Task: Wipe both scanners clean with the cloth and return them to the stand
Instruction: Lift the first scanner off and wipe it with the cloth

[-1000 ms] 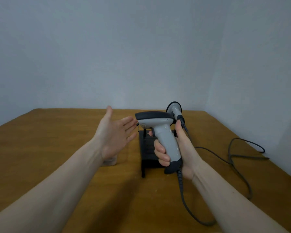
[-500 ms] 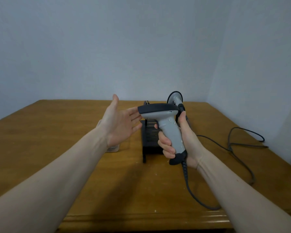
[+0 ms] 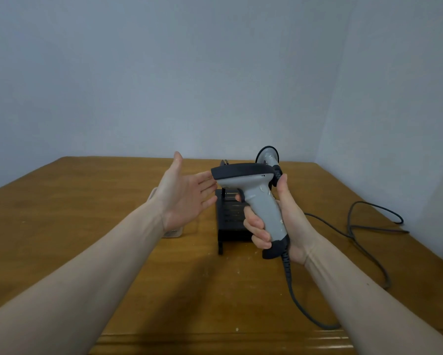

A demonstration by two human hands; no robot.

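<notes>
My right hand (image 3: 284, 221) grips the grey handle of a grey-and-black scanner (image 3: 253, 190) and holds it upright above the black stand (image 3: 230, 221). The scanner's black head points left, and white specks dot its grey handle. My left hand (image 3: 184, 196) is spread flat, palm up, fingertips at the scanner's nose. A second scanner (image 3: 268, 156) sits behind, head up, partly hidden by the first one. A beige cloth (image 3: 173, 233) lies on the table, mostly hidden under my left wrist.
The wooden table (image 3: 87, 226) stands in a corner between two pale walls. A dark cable (image 3: 369, 226) loops across its right side, and the held scanner's cable (image 3: 300, 306) hangs down to the front edge. Small white crumbs lie near the stand.
Both hands and the held scanner rose slightly in the frame as the view tilted down; the table's front edge came into sight. The grip stays the same.
</notes>
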